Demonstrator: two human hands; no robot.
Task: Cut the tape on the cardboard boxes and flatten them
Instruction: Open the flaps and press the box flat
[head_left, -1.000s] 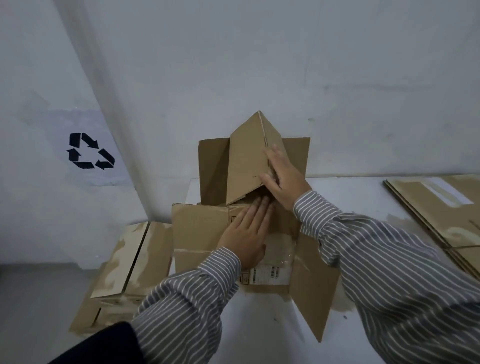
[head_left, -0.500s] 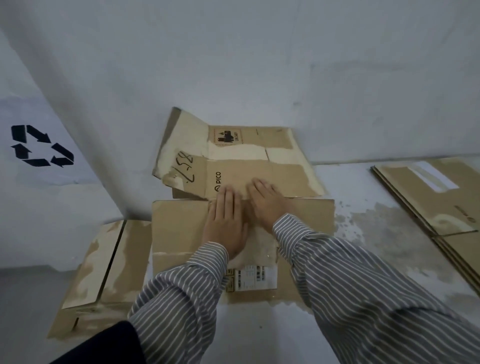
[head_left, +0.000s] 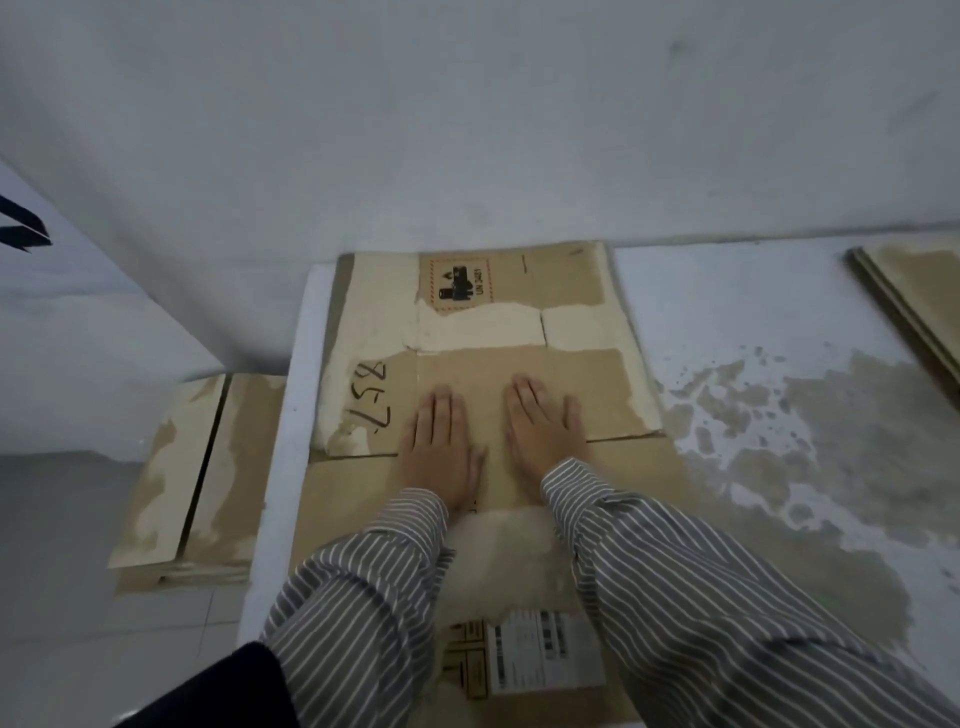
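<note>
Cardboard box (head_left: 545, 374), collapsed flat, lies directly under both hands on the white bench (head_left: 727, 291), its long axis running straight away from the person toward the wall. The left hand (head_left: 441, 447) and the right hand (head_left: 545, 436) sit side by side near the middle of it, fingers straight and together, palms pressed down on the upper panel; neither grips anything. Both are about equally near the fold line that crosses the box just beneath the palms, so neither has a clear advantage for the next press. Beyond the fingertips the far panel, with a hazard label (head_left: 457, 283) and torn pale patches, reaches nearly to the wall. Left of the left hand, handwritten numbers (head_left: 371, 400) are inked on the cardboard. Behind the wrists, toward the person, a shipping label (head_left: 545, 649) shows between the striped sleeves.

Judging by how it lies, this box looks essentially flattened, with the far flaps down on the bench; what remains is probably a last firm push along the crease.

Farther out, left of the left hand and lower than the bench, a stack of flattened boxes (head_left: 197, 478) rests on the floor. Well off to the right of the right hand, another flat pile (head_left: 914, 291) lies on the bench, and a brown, worn-looking patch (head_left: 779, 441) marks the bench surface between it and the box.
</note>
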